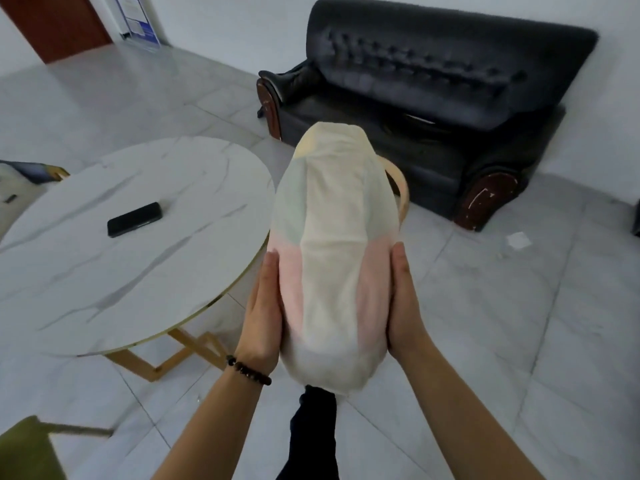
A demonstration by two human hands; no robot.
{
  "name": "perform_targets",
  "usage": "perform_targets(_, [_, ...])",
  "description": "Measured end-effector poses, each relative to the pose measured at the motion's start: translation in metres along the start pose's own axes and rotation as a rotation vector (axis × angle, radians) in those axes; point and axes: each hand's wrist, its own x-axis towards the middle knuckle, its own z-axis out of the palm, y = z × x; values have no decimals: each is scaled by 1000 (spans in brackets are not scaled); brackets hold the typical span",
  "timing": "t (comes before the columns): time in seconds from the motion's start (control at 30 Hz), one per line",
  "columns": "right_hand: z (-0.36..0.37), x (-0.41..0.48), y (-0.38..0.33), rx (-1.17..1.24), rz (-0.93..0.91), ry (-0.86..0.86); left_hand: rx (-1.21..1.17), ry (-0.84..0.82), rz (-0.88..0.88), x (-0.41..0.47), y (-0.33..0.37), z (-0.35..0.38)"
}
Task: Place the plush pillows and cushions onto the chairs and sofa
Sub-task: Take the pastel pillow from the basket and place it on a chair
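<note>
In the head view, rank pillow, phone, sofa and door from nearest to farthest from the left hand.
1. pillow, touching the left hand
2. phone, left, on the table
3. sofa, ahead, right
4. door, far back left

Wall poster (136,19) print illegible
</note>
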Motion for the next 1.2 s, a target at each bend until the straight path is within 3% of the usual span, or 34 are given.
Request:
perform_targets(0.2, [12,162,-34,-72,97,160,-148,-3,-159,161,6,11])
perform_targets(0.37, [-1,265,-69,-63,198,263,-12,15,-200,289,18,29])
perform_targets(0.53, [-38,345,-66,-71,246,196,133,52,-271,380,-4,58])
perform_targets(0.7, [-71,434,-51,-194,330,77,121,137,-500,456,-34,92])
perform_targets(1.03, [-119,626,57,-272,600,-78,219,390,-752,601,-143,117])
perform_targets(1.2, [-136,694,129,-427,668,79,313,337,-815,655,-247,101])
